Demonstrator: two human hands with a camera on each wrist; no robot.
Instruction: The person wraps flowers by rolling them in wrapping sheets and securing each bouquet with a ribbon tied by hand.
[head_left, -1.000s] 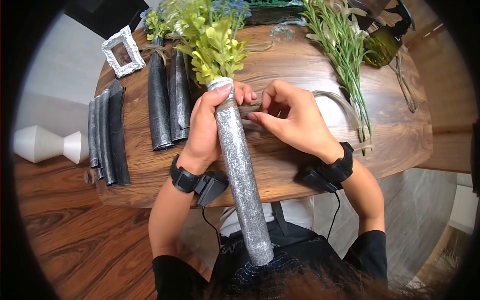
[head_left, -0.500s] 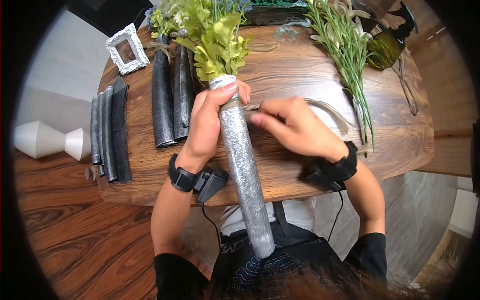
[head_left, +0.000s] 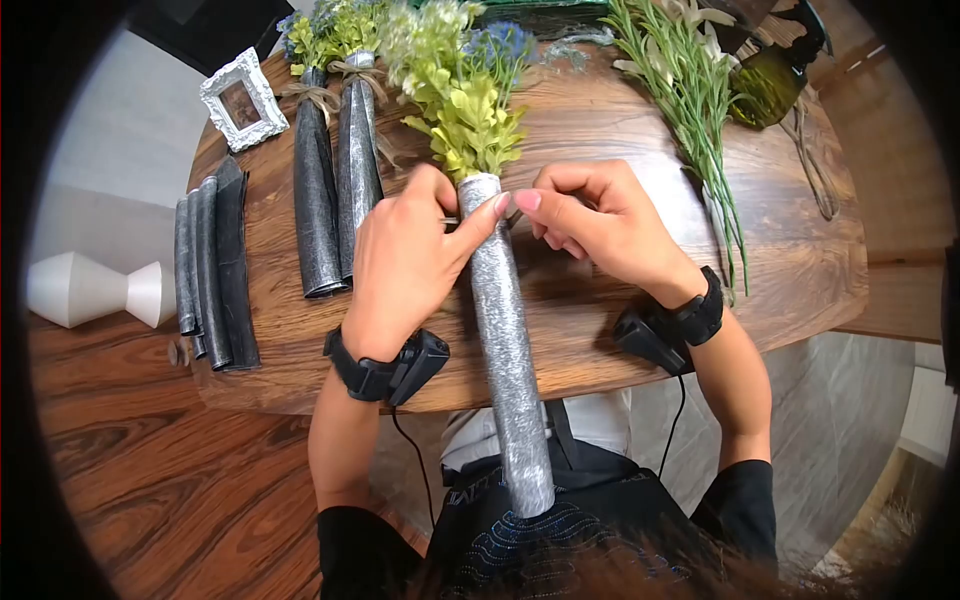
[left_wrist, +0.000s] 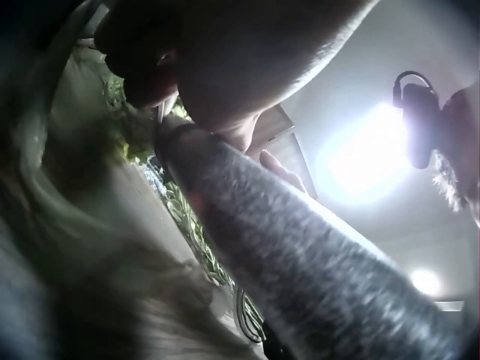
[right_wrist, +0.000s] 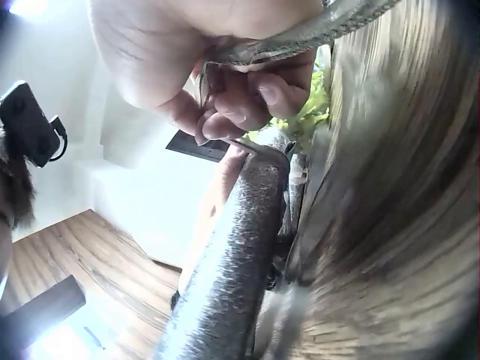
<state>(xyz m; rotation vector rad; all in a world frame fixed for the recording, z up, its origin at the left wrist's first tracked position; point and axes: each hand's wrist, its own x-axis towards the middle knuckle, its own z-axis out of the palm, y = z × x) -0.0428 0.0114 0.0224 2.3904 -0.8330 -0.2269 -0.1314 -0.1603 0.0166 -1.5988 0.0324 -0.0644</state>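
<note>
A bouquet with yellow-green leaves and white and blue flowers (head_left: 480, 115) stands out of a long tube of mottled silver-grey wrap (head_left: 510, 340). The tube's lower end reaches the person's lap. At its neck the left hand (head_left: 405, 255) holds the bouquet, thumb laid across the front and index finger bent beside the leaves. Just right of the neck, the right hand (head_left: 605, 215) pinches a greyish-tan ribbon (right_wrist: 300, 46); its thumb tip meets the left thumb tip. In the right wrist view, the ribbon runs through the right hand and a thin strand reaches the tube's top.
Two tied bouquets in dark wrap (head_left: 318, 215) lie at the left, near a white photo frame (head_left: 243, 103) and dark rolled sheets (head_left: 210, 270). At the right are long green stems with white flowers (head_left: 690, 130), a green spray bottle (head_left: 770, 90) and a cord loop (head_left: 818, 180).
The left hand has turned from gripping round the neck to back-up with its thumb across the front. The right hand has come up to the neck. The bouquet has shifted slightly right and lower.
</note>
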